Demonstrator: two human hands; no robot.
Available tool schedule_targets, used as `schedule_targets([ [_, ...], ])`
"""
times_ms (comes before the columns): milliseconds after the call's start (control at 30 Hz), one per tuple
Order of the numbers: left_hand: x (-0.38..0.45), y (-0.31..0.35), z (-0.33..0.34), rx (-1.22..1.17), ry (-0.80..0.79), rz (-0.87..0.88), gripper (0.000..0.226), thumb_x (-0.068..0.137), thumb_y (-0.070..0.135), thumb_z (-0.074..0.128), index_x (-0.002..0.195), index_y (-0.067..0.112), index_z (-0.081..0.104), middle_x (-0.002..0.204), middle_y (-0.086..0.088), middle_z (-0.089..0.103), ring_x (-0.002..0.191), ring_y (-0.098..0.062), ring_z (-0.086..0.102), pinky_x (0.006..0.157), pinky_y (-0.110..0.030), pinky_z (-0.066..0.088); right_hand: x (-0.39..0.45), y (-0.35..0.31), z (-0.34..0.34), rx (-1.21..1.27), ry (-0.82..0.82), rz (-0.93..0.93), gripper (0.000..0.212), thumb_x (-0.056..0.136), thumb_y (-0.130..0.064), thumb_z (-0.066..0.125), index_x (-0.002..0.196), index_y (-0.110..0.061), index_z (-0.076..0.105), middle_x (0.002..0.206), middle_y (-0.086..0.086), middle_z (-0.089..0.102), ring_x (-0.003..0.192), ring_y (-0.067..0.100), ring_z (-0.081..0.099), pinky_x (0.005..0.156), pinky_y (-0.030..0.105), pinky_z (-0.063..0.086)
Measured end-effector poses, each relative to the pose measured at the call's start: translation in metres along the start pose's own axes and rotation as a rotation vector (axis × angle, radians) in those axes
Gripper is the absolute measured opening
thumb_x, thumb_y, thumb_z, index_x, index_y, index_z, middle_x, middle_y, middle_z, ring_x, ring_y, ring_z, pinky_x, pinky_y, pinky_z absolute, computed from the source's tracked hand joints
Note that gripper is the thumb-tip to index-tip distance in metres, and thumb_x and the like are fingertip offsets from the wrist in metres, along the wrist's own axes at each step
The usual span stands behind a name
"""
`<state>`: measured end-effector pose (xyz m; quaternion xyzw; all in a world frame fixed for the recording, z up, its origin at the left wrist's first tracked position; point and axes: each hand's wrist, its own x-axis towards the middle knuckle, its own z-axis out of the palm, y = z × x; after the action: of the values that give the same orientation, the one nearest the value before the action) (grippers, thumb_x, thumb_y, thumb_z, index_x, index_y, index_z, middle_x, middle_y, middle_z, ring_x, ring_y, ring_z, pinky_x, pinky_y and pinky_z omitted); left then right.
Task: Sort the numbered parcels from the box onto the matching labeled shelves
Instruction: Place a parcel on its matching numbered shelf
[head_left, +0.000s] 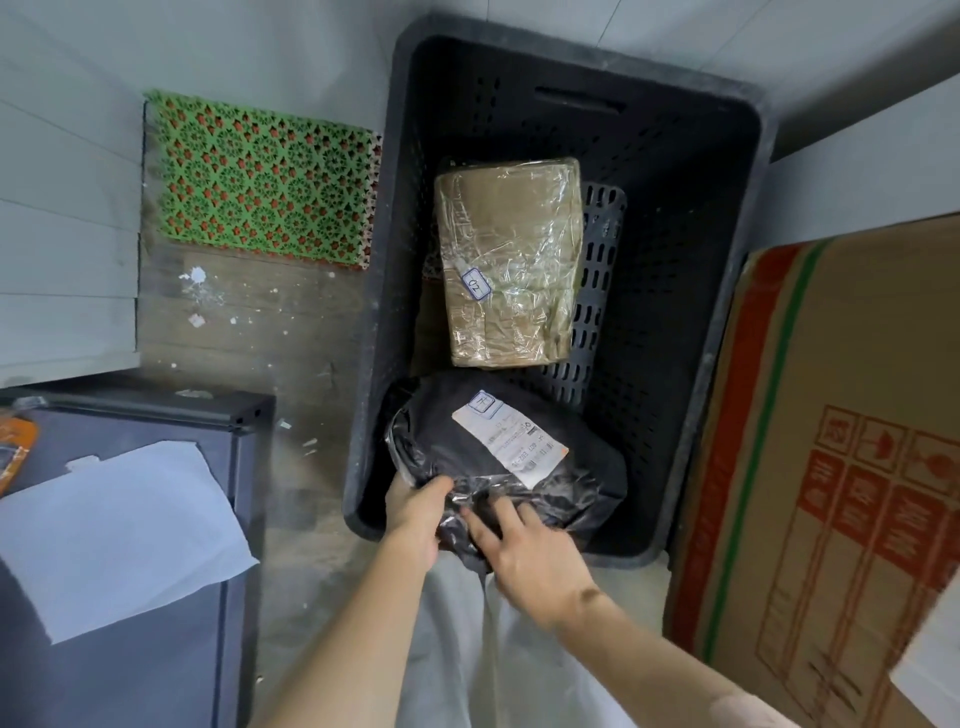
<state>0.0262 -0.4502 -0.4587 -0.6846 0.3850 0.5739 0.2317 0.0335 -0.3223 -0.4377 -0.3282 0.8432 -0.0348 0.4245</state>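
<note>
A black perforated plastic crate (691, 291) stands on the floor. Inside it lies a brown parcel (511, 260) wrapped in clear film, with a small tag reading "20". At the crate's near end sits a black plastic-bag parcel (524, 426) with a white shipping label and a small handwritten tag reading "7". My left hand (415, 512) grips the bag's near left edge, thumb on top. My right hand (530, 551) clutches the crumpled plastic at the bag's near edge. No shelves are in view.
A large cardboard box (831, 467) with red and green print stands right of the crate. A dark cabinet top (156, 431) with a white paper sheet (119, 530) is at the lower left. A green patterned mat (260, 176) lies on the floor to the left.
</note>
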Motion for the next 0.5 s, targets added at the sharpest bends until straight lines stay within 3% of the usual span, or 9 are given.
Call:
schedule_targets([
  [67, -0.002, -0.002, -0.010, 0.013, 0.025, 0.037, 0.040, 0.086, -0.014, 0.050, 0.121, 0.005, 0.057, 0.111, -0.022, 0.064, 0.095, -0.034, 0.061, 0.088, -0.045, 0.051, -0.004, 0.010, -0.012, 0.113, -0.097, -0.114, 0.075, 0.070, -0.062, 0.061, 0.134, -0.023, 0.052, 0.130, 0.010, 0.042, 0.106, 0.027, 0.058, 0.077, 0.034, 0.054],
  [100, -0.003, -0.001, -0.014, 0.020, 0.018, 0.039, 0.039, 0.087, -0.015, 0.050, 0.121, 0.003, 0.056, 0.112, -0.023, 0.063, 0.097, -0.034, 0.060, 0.092, -0.047, 0.049, -0.007, 0.017, -0.022, 0.261, -0.157, -0.067, 0.074, 0.078, -0.066, 0.040, 0.137, -0.022, 0.046, 0.136, 0.007, 0.041, 0.118, 0.027, 0.051, 0.093, 0.036, 0.047],
  [133, -0.005, 0.000, -0.018, 0.031, 0.006, 0.033, 0.038, 0.087, -0.014, 0.051, 0.121, 0.002, 0.056, 0.112, -0.023, 0.063, 0.098, -0.035, 0.060, 0.092, -0.048, 0.049, -0.009, 0.023, -0.030, 0.414, -0.127, 0.029, 0.073, 0.081, -0.065, 0.028, 0.134, -0.020, 0.047, 0.133, 0.005, 0.045, 0.121, 0.026, 0.048, 0.098, 0.034, 0.041],
  [233, -0.013, 0.003, -0.028, 0.047, -0.031, -0.020, 0.031, 0.089, -0.009, 0.054, 0.115, 0.007, 0.057, 0.105, -0.018, 0.065, 0.099, -0.036, 0.061, 0.088, -0.046, 0.050, -0.009, 0.052, -0.045, 0.669, 0.225, 0.520, 0.047, 0.095, -0.042, 0.045, 0.129, -0.011, 0.053, 0.124, 0.012, 0.052, 0.120, 0.029, 0.046, 0.101, 0.034, 0.034],
  [333, -0.027, 0.007, -0.035, 0.006, -0.068, -0.067, 0.026, 0.088, -0.004, 0.060, 0.111, 0.008, 0.057, 0.106, -0.016, 0.065, 0.102, -0.034, 0.061, 0.086, -0.046, 0.050, -0.014, 0.070, -0.060, 0.787, 0.346, 0.961, 0.054, 0.094, -0.030, 0.055, 0.139, -0.005, 0.040, 0.137, 0.021, 0.041, 0.128, 0.037, 0.036, 0.105, 0.040, 0.030],
  [400, -0.040, 0.012, -0.035, -0.057, -0.100, -0.089, 0.026, 0.087, -0.002, 0.062, 0.111, 0.007, 0.056, 0.108, -0.016, 0.065, 0.099, -0.033, 0.062, 0.079, -0.044, 0.052, -0.022, 0.070, -0.073, 0.926, 0.414, 1.074, 0.067, 0.091, -0.030, 0.060, 0.145, -0.004, 0.029, 0.146, 0.021, 0.031, 0.136, 0.036, 0.028, 0.109, 0.043, 0.025],
  [500, -0.056, 0.022, -0.030, -0.157, -0.129, -0.069, 0.031, 0.086, 0.000, 0.064, 0.116, 0.006, 0.057, 0.112, -0.018, 0.065, 0.100, -0.035, 0.063, 0.078, -0.044, 0.053, -0.033, 0.051, -0.080, 1.154, 0.565, 1.048, 0.096, 0.083, -0.032, 0.070, 0.152, -0.008, 0.008, 0.157, 0.013, 0.013, 0.145, 0.028, 0.014, 0.116, 0.038, 0.015],
])
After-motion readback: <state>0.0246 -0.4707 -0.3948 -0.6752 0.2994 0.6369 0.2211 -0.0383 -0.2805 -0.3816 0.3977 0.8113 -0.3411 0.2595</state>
